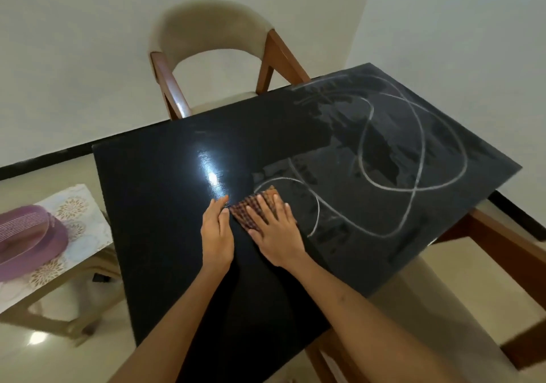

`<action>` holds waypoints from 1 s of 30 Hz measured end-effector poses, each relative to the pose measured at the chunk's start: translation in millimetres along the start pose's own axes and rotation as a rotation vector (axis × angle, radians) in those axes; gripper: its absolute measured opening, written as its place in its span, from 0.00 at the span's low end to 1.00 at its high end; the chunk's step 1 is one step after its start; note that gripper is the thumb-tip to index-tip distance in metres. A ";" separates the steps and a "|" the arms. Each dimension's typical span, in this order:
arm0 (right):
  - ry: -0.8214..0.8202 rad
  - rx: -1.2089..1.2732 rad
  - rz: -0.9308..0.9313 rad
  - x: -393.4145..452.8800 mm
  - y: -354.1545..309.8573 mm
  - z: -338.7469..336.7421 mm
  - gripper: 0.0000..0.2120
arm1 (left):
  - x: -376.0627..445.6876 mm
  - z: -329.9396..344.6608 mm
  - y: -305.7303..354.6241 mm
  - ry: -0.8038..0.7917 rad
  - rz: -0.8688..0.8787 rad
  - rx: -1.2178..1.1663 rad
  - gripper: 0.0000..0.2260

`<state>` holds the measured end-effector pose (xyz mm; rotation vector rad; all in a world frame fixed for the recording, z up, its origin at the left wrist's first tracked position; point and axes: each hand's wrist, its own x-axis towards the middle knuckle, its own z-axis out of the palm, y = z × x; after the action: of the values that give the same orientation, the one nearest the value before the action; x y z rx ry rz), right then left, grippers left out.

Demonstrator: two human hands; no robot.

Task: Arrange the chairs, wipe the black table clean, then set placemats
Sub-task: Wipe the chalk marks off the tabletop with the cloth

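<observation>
Two bare hands wipe a glossy black rectangular table [165, 234] with a small brown checked cloth [251, 205]

Nearest, the right hand [276, 233] presses the cloth flat under straight, spread fingers; the left hand [217, 230] lies flat just beside it, fingertips at the cloth's edge. The wiping step looks under way: beyond the cloth, white chalk loops [413, 158] and hazy smears cover the far right half, so the next strokes should push that way. Farthest, a beige-cushioned wooden chair [212, 36] stands tucked at the table's end

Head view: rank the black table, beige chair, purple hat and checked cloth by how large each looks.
1. black table
2. beige chair
3. purple hat, cut by the frame edge and nearer the camera, so true size is unsure
4. checked cloth, partly under the right hand
</observation>
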<state>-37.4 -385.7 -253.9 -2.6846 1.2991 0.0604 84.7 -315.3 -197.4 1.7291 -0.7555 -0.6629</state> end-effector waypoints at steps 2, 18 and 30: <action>-0.004 -0.007 -0.104 36.5 11.3 -3.4 0.27 | 7.6 10.9 -1.6 0.023 0.022 0.021 0.16; 0.001 0.054 0.453 140.2 190.8 -44.2 0.26 | 34.5 59.4 -16.8 0.068 0.014 0.106 0.15; -0.007 -0.082 -0.224 45.2 146.3 -19.5 0.26 | 25.9 80.5 -1.2 -0.040 0.039 0.099 0.15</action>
<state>-124.3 -513.2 -257.7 -2.8772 1.0068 0.0975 41.2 -383.9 -221.2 1.7908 -0.8596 -0.6445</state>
